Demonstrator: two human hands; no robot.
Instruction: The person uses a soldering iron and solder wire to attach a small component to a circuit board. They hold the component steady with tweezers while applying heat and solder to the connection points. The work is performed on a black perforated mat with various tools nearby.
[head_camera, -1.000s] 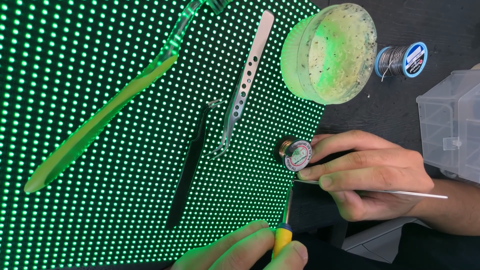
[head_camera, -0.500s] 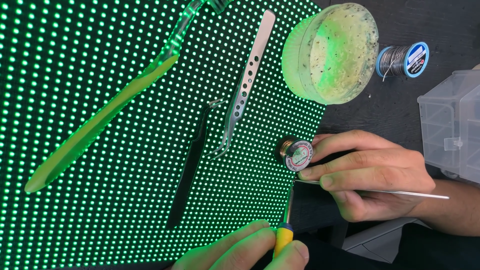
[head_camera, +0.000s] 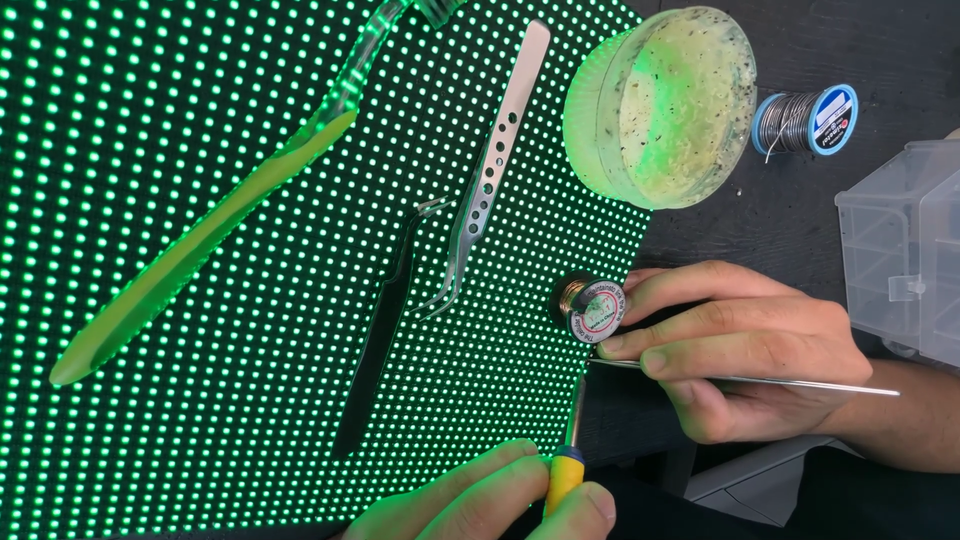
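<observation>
One lit green panel (head_camera: 200, 300) fills the left, carrying a brush (head_camera: 200, 250), steel tweezers (head_camera: 490, 180) and black tweezers (head_camera: 375, 350). At two o'clock sits a jar (head_camera: 665, 105). The right hand (head_camera: 740, 345), at four o'clock, pinches a probe (head_camera: 760, 380) beside a small spool (head_camera: 590, 305). At six o'clock, the left hand (head_camera: 490, 500) grips a tool (head_camera: 567, 460).
</observation>
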